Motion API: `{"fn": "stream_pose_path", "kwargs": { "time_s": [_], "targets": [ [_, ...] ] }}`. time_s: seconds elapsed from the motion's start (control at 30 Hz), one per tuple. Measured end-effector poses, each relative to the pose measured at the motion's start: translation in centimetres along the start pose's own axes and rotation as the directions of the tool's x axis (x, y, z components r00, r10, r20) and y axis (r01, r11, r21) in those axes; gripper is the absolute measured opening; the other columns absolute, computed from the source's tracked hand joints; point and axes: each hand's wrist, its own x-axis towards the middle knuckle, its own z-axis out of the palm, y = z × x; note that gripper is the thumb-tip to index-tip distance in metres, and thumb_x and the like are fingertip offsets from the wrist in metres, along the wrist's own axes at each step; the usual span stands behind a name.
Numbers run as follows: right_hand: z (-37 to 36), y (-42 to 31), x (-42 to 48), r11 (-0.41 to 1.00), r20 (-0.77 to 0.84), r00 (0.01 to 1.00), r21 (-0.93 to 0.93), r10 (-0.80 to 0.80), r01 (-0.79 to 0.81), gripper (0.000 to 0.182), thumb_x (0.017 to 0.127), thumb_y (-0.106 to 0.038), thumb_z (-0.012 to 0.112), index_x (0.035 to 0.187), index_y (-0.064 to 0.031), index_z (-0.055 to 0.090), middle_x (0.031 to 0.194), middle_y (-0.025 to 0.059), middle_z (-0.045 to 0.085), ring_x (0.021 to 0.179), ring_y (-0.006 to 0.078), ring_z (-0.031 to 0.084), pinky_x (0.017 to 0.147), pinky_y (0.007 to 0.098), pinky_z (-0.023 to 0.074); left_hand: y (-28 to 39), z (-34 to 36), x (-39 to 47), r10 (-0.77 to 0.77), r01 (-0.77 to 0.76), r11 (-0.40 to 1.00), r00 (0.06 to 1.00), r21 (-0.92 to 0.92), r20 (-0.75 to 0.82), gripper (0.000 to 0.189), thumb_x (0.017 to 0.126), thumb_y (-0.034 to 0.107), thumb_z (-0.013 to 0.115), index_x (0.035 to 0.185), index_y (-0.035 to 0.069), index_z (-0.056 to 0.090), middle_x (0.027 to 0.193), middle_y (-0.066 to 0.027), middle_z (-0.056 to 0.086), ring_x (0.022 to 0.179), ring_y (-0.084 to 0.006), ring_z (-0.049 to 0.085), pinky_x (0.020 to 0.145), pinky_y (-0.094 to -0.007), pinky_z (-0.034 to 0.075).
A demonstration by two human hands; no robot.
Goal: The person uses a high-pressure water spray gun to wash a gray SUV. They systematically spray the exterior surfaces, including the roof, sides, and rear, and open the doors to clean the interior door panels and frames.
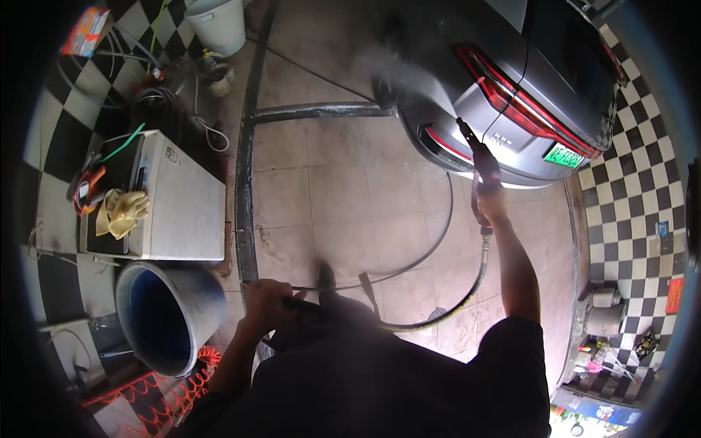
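Note:
My right hand (pixel 493 201) grips a pressure-washer spray gun (pixel 484 159), arm stretched forward. From its nozzle a fan of water mist (pixel 421 82) shoots toward the side of a grey car (pixel 547 71). The nozzle overlaps the rear corner in view, near the red tail light (pixel 509 104). A hose (pixel 476 290) runs from the gun's base back toward my body. Down at the left, my left hand (pixel 268 301) is closed around a black hose (pixel 306 305). Part of that hose is hidden by my dark clothing.
A thinner hose (pixel 446 230) curves over the tiled floor (pixel 334 191), which a dark drain channel (pixel 246 191) borders. On the left stand a large bucket (pixel 211 301), a white appliance (pixel 189 202) topped with gloves (pixel 123 211), a coiled red air hose (pixel 186 391) and a white bucket (pixel 219 30).

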Motion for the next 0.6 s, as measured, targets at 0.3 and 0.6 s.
{"fn": "stream_pose_path", "kwargs": {
  "time_s": [0.3, 0.6],
  "targets": [
    [6.8, 14.1, -4.4, 0.821, -0.059, 0.849, 0.298, 0.524, -0.486, 0.039, 0.081, -0.009, 0.047, 0.119, -0.0155, 0.053, 0.057, 0.0072, 0.05, 0.041, 0.0177, 0.05, 0.033, 0.031, 0.0402, -4.1, -4.7, 7.7, 0.05, -0.049, 0.998, 0.998, 0.043, -0.034, 0.04, 0.068, 0.026, 0.077, 0.047, 0.008, 0.048, 0.046, -0.0098, 0.043, 0.042, -0.0283, 0.045, 0.043, -0.0375, 0.033],
    [14.5, 11.4, -9.0, 0.487, -0.054, 0.582, 0.612, 0.812, -0.623, 0.024, 0.08, -0.021, 0.065, 0.082, 0.0015, 0.058, 0.057, 0.012, 0.058, 0.042, 0.0227, 0.056, 0.035, 0.0385, 0.0481, -12.8, -11.9, 15.3, 0.062, -0.061, 0.998, 0.991, 0.007, -0.118, 0.037, 0.065, 0.013, 0.081, 0.048, 0.005, 0.049, 0.046, -0.0085, 0.045, 0.04, -0.0231, 0.046, 0.042, -0.0334, 0.034]
  ]
}}
